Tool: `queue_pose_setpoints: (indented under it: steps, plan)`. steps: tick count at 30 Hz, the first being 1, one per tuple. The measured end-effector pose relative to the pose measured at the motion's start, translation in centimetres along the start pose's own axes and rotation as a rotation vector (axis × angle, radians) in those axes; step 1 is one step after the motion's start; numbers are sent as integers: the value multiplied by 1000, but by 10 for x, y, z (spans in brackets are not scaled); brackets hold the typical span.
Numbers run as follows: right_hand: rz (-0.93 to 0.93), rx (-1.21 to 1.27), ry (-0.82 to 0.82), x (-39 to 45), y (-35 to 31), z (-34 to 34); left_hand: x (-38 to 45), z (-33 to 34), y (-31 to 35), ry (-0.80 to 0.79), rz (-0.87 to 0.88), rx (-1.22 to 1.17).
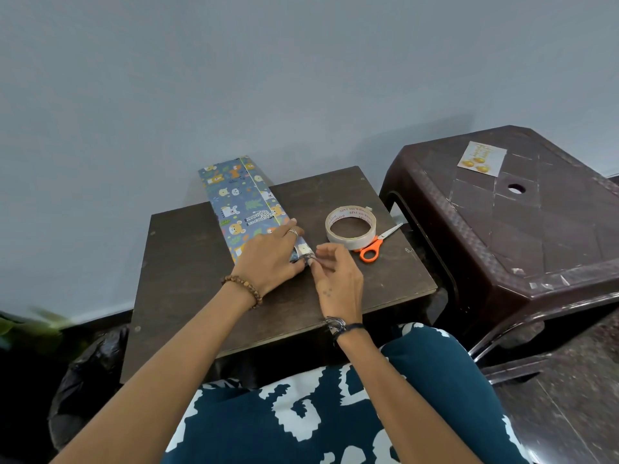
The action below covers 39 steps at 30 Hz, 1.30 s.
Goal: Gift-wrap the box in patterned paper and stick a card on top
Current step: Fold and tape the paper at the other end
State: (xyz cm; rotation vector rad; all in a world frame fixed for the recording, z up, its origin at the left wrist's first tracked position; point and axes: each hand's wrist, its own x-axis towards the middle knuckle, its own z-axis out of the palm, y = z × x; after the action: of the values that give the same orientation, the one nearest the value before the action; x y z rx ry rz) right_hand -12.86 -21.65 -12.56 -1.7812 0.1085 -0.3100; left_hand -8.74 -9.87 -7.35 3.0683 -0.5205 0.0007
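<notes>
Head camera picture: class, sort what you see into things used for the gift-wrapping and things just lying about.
For the job: long box in blue animal-patterned paper; roll of clear tape; orange-handled scissors; yellow-printed card.

Lying about: brown plastic stool; black bag; green leaves.

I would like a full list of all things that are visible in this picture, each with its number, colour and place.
wrapped box: 1, blue-grey paper with animal pattern, lying on the small table, far end past the table's back edge
tape roll: 1, whitish with red print, on the table right of the box
scissors: 1, orange handles, beside the tape roll, partly under it
card: 1, pale with yellow-orange pictures, on the plastic stool
small table: 1, dark brown, centre
plastic stool: 1, dark brown, right of the table
left hand: 1, pressing on the box's near end
right hand: 1, pinching the paper fold at the near end
</notes>
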Motion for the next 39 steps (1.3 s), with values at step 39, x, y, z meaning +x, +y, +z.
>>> queue_pose_setpoints:
  steps: [39]
  plan:
    - [542,-273,-335,162,-17,-83,30,-29,42,-295,61,323]
